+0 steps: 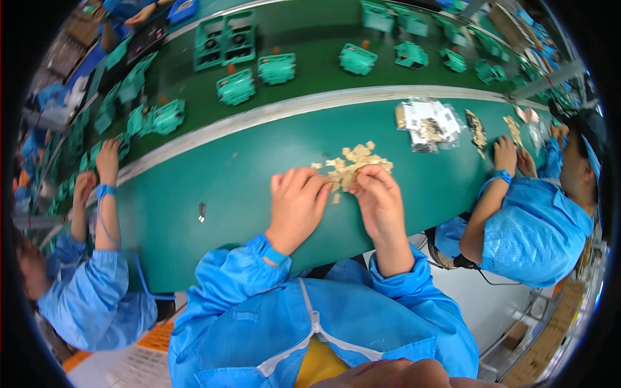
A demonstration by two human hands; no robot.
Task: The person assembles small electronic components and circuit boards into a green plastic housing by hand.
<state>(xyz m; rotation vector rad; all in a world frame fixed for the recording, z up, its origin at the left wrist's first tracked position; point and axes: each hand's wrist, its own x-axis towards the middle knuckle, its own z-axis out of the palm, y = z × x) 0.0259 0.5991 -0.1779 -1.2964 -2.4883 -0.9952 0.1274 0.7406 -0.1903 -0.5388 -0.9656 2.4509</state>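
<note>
A loose pile of small flat tan pieces (357, 157) lies on the green tabletop in front of me, with a few scattered at its edges. My left hand (296, 207) is at the pile's near left side, fingers curled and thumb pressed toward the index finger. On the pile's near right, my right hand (380, 202) pinches with thumb and index finger right against the pieces. The fingertips of both hands face each other closely. Anything small between them blends with the tan pieces and cannot be made out.
Clear plastic bags (427, 124) with white labels lie right of the pile. A small dark object (202, 212) rests at left. Beyond a pale rail (291, 108), green housings (277, 68) and a green tray (224, 40) stand on a green belt. Co-workers in blue sit on both sides.
</note>
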